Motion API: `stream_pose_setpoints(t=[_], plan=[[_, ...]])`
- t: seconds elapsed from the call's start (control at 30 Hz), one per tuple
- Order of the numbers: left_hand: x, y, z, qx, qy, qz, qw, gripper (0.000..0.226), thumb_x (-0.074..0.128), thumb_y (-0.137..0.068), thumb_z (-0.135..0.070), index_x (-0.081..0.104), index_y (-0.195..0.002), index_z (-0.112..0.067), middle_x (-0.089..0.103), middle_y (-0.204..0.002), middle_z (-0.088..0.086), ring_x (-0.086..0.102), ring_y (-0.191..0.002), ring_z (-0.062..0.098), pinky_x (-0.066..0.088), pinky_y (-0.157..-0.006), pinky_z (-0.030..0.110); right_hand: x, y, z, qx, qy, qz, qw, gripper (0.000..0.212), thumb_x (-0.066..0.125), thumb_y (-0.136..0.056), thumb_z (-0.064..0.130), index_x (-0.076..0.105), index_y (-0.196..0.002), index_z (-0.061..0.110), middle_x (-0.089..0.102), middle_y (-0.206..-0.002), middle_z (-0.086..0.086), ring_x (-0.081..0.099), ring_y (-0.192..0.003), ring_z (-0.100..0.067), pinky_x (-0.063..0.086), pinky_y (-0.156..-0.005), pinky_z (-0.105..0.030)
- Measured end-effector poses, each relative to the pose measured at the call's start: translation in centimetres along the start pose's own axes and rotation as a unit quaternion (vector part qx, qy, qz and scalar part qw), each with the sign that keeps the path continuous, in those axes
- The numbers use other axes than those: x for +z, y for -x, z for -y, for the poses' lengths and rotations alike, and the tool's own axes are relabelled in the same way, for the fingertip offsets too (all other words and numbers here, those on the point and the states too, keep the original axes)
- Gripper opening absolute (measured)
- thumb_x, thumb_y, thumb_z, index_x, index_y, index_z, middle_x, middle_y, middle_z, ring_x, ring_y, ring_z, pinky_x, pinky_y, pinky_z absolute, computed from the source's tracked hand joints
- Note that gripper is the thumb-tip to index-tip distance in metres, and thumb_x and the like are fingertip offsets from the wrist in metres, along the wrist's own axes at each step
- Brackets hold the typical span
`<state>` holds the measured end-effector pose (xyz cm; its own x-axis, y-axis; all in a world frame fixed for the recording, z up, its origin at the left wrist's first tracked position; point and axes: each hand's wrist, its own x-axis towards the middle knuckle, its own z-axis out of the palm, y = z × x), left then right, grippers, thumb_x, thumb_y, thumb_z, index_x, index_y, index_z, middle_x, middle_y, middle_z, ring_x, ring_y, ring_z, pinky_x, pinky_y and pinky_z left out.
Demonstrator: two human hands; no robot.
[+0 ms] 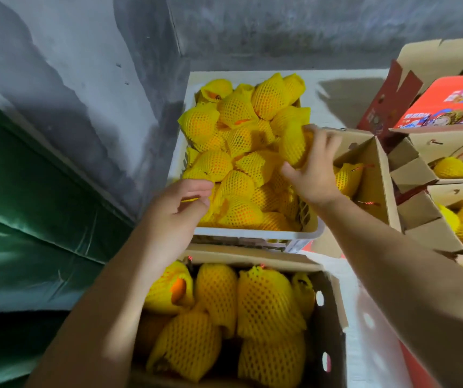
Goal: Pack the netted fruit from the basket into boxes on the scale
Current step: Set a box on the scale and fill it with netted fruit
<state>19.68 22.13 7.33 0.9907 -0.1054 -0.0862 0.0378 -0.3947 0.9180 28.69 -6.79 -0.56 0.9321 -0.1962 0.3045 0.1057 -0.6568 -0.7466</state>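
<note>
By a rough grey concrete wall (90, 79), the right hand (313, 175) grips a yellow foam-netted fruit (294, 147) above the white plastic basket (313, 232); the left hand (177, 211) pinches netting, over a brown cardboard box (334, 326).
</note>
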Motion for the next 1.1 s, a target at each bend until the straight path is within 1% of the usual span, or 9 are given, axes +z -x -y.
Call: stream_pose_setpoints(t=[0.07,0.2,0.3,0.4,0.5,0.63,0.73,0.9,1.1], plan=[[-0.9,2.3,-0.4,0.009,0.029,-0.035,0.999,0.025,0.065,-0.097,-0.026,0.074,-0.115,-0.04,0.075,-0.115,-0.019,0.067,-0.109,-0.004,0.05,-0.092,0.021,-1.5,1.9,2.5,0.028,-0.083,-0.024,0.996,0.08,0.076,-0.079,0.021,0.036,-0.147,0.008,0.036,-0.134,-0.012,0.036,-0.128,-0.02,0.032,-0.114,-0.024],[-1.2,7.2,-2.0,0.001,0.108,-0.055,0.993,0.028,0.059,-0.09,-0.036,0.074,-0.109,-0.05,0.074,-0.119,-0.02,0.069,-0.115,0.007,0.053,-0.105,0.041,-4.8,7.1,11.3,0.066,-0.276,0.011,0.959,0.062,0.075,-0.081,0.032,0.045,-0.134,0.029,0.057,-0.132,-0.02,0.06,-0.119,-0.032,0.049,-0.1,-0.065],[-0.6,10.3,-3.3,-0.028,0.193,0.038,0.98,0.025,0.061,-0.09,-0.037,0.075,-0.108,-0.046,0.076,-0.119,-0.009,0.073,-0.113,0.015,0.054,-0.105,0.045,-5.5,13.4,18.4,0.044,-0.307,0.075,0.948,0.059,0.076,-0.084,0.049,0.049,-0.134,0.036,0.06,-0.135,-0.002,0.063,-0.121,-0.019,0.056,-0.099,-0.045],[-1.7,12.8,-3.3,-0.056,0.297,0.053,0.952,0.028,0.06,-0.087,-0.026,0.068,-0.113,-0.021,0.075,-0.118,0.018,0.075,-0.109,0.03,0.055,-0.104,0.053,-5.0,19.3,22.0,-0.005,-0.284,0.094,0.954,0.058,0.073,-0.094,0.032,0.036,-0.137,0.021,0.057,-0.121,0.019,0.059,-0.105,0.01,0.049,-0.086,-0.013],[-4.5,15.6,-1.6,-0.037,0.201,0.033,0.978,0.019,0.062,-0.102,-0.024,0.071,-0.117,-0.031,0.077,-0.119,-0.003,0.074,-0.111,0.015,0.054,-0.104,0.041,-5.2,22.6,22.9,0.013,-0.287,0.035,0.957,0.048,0.071,-0.098,0.013,0.034,-0.128,0.015,0.061,-0.102,0.024,0.061,-0.086,0.007,0.05,-0.074,-0.014],[-8.0,19.1,0.7,-0.046,0.163,-0.037,0.985,0.025,0.056,-0.106,-0.018,0.071,-0.111,-0.037,0.077,-0.11,-0.017,0.073,-0.107,0.007,0.054,-0.094,0.028,-6.1,26.0,22.9,0.006,-0.069,0.058,0.996,0.053,0.074,-0.095,0.028,0.044,-0.139,0.022,0.054,-0.136,0.0,0.056,-0.121,-0.013,0.048,-0.097,-0.033],[-9.6,22.3,1.9,-0.056,0.169,-0.051,0.983,0.025,0.057,-0.105,-0.015,0.074,-0.107,-0.035,0.078,-0.107,-0.014,0.074,-0.104,0.009,0.055,-0.094,0.029,-6.4,29.0,22.4,0.019,0.072,0.144,0.987,0.059,0.071,-0.094,0.041,0.05,-0.147,0.025,0.048,-0.153,-0.001,0.04,-0.138,-0.008,0.032,-0.098,-0.009],[-10.8,27.5,3.3,-0.052,0.169,-0.048,0.983,0.033,0.062,-0.104,-0.019,0.078,-0.095,-0.046,0.078,-0.106,-0.014,0.074,-0.103,0.009,0.054,-0.098,0.034,-7.0,33.7,24.0,0.057,0.042,0.097,0.993,0.052,0.067,-0.098,0.036,0.052,-0.147,0.026,0.055,-0.147,0.007,0.053,-0.11,0.014,0.042,-0.092,-0.013],[-11.3,31.5,4.1,-0.041,0.169,-0.022,0.985,0.024,0.06,-0.104,-0.019,0.075,-0.107,-0.038,0.077,-0.11,-0.015,0.073,-0.105,0.008,0.054,-0.099,0.033,-5.7,39.9,26.9,0.062,-0.006,0.127,0.99,0.045,0.064,-0.1,0.036,0.055,-0.144,0.028,0.058,-0.145,0.01,0.054,-0.132,-0.016,0.048,-0.109,-0.042]])
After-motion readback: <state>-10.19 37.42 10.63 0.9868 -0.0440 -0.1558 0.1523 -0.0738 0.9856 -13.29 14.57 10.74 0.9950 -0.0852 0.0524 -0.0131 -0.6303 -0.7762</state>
